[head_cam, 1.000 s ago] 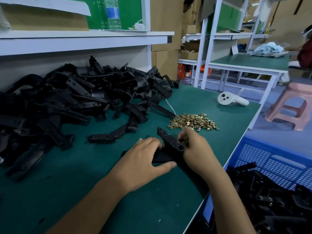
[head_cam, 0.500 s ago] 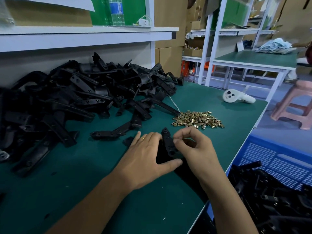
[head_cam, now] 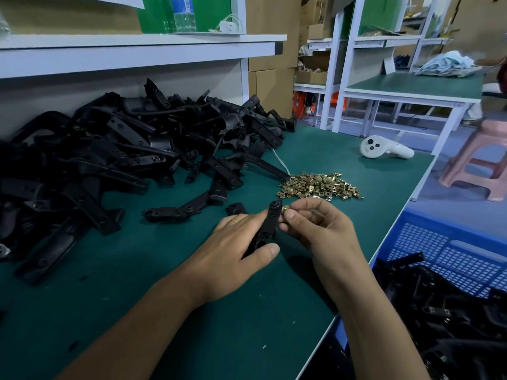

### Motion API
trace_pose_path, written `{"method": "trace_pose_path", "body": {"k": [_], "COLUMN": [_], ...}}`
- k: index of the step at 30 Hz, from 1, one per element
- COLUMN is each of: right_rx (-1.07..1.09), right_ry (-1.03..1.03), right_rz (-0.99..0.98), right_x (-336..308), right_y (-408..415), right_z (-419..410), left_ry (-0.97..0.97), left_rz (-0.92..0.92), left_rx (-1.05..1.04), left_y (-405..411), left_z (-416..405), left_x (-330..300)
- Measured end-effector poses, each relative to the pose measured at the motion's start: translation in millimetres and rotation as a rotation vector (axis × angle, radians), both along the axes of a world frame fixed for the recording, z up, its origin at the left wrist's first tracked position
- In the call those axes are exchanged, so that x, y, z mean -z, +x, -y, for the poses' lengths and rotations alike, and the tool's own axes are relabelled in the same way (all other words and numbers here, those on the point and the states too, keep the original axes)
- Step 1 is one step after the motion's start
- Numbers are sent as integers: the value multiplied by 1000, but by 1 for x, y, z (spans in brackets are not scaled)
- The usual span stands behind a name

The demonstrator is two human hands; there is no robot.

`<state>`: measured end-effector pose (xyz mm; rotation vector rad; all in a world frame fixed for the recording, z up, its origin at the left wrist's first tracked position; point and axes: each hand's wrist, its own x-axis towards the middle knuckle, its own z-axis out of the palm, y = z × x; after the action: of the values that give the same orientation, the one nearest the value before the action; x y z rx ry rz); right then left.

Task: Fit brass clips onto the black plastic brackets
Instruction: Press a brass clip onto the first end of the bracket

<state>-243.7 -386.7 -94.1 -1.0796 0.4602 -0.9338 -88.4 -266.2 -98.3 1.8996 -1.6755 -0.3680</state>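
Note:
My left hand point(head_cam: 236, 248) grips a black plastic bracket point(head_cam: 270, 223) that stands tilted upward from the green bench mat, thumb on its near side. My right hand point(head_cam: 315, 226) pinches a small brass clip point(head_cam: 285, 208) between thumb and forefinger, right against the bracket's upper end. A heap of loose brass clips point(head_cam: 321, 186) lies just beyond my hands. A large pile of black brackets point(head_cam: 123, 157) covers the left and back of the bench.
A white handheld controller point(head_cam: 384, 151) lies at the far right of the bench mat point(head_cam: 247, 325). A blue plastic crate point(head_cam: 452, 259) with black brackets sits below the bench edge on the right. A pink stool point(head_cam: 480, 165) stands beyond it. A white shelf point(head_cam: 137, 50) overhangs the back.
The bracket has been raised from lying flat to tilted up. My right hand lifted off it and now brings a brass clip against its upper end.

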Motion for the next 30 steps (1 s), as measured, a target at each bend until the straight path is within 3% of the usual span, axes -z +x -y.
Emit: {"method": "trace_pose_path", "body": {"k": [9,19,30], "right_rx": [-13,3,81], "right_ry": [-9,-43,-63], "right_rz": [6,-17,-21], "right_x": [0,1,-1], "right_y": [-1,1,1], "right_z": [0,-1,1], "left_ry": [-147,-368,-306], "left_rz": [58,449,367], "left_rx": [-103,-123,-156], "left_y": [-6,-7,-1], "left_z": [1,10,12], "left_x": [-7,-2,1]}}
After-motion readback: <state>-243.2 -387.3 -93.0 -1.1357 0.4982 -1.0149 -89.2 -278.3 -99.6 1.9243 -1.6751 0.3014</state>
